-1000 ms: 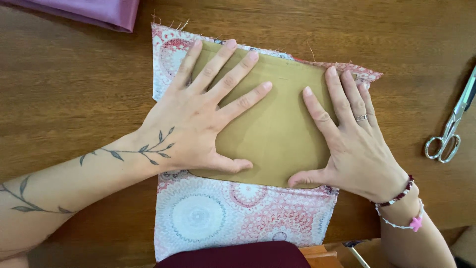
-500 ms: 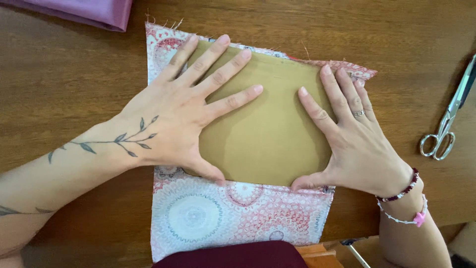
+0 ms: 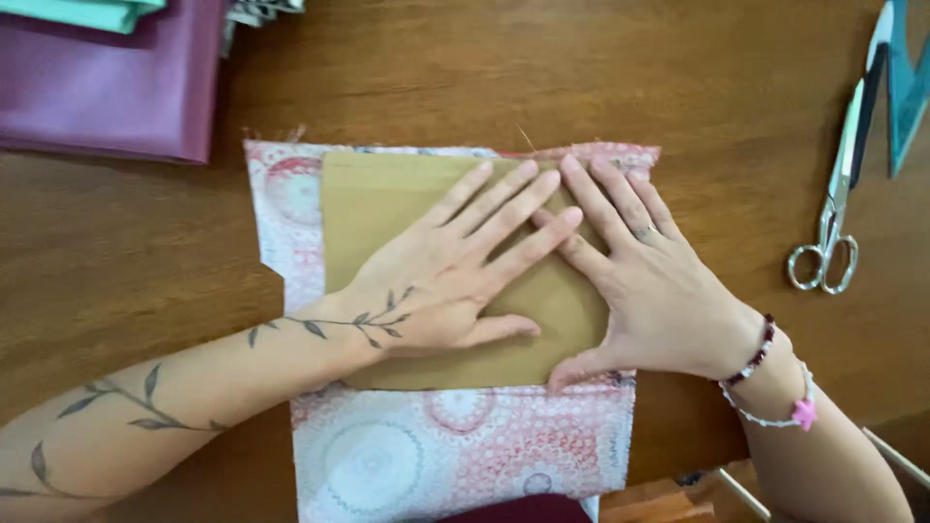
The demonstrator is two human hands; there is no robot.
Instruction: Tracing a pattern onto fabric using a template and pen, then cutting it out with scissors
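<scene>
A tan cardboard rectangle (image 3: 378, 208) lies on a piece of pink and white patterned fabric (image 3: 455, 450) on a brown wooden table (image 3: 126, 252). My left hand (image 3: 455, 266) rests flat on the cardboard with its fingers spread, pointing up and to the right. My right hand (image 3: 639, 281) lies flat on the cardboard's right part, fingers apart, and its index finger is tucked under my left fingertips. Neither hand holds anything. The fabric sticks out past the cardboard on the left, the top and the near side.
Silver scissors (image 3: 831, 228) lie on the table at the right, beside a teal ruler-like tool (image 3: 906, 92). Folded purple fabric (image 3: 107, 92) with teal fabric (image 3: 87, 12) on top sits at the far left. A dark red cloth (image 3: 523, 508) shows at the near edge.
Both hands have slid across the cardboard. My left hand moved right toward my right hand until the fingers overlap. The cardboard's left part is now uncovered, and the view has shifted.
</scene>
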